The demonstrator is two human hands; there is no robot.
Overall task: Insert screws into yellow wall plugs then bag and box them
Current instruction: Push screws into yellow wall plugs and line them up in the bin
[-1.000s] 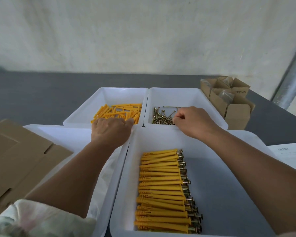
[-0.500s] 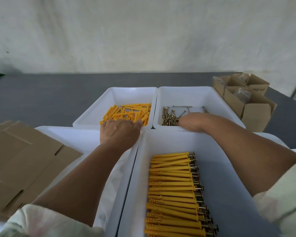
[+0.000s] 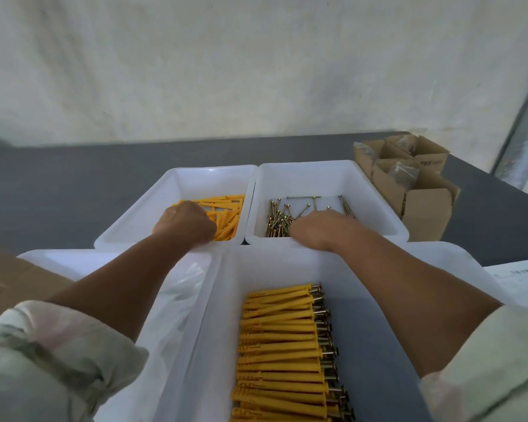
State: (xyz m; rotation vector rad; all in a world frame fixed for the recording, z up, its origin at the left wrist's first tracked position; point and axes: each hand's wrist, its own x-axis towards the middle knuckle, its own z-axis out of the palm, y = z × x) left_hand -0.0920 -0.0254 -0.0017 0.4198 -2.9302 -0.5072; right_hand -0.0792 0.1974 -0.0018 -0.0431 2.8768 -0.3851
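Broadly, the dark table (image 3: pixel 58 190) showed its grey top along the far edge. Toward the near edge, a large white tray (image 3: pixel 287 266) held a row of assembled plugs (image 3: pixel 281 345), with open tray floor to their right. Behind it the plug tray (image 3: pixel 208 170) and screw tray (image 3: pixel 317 175) stood rim to rim. The left hand (image 3: pixel 185 222) sat curled over the loose yellow wall plugs (image 3: pixel 226 220). The right hand (image 3: pixel 317 228), blurred, reached among the screws (image 3: pixel 276 220). Whether either hand's fingers held anything could not be told.
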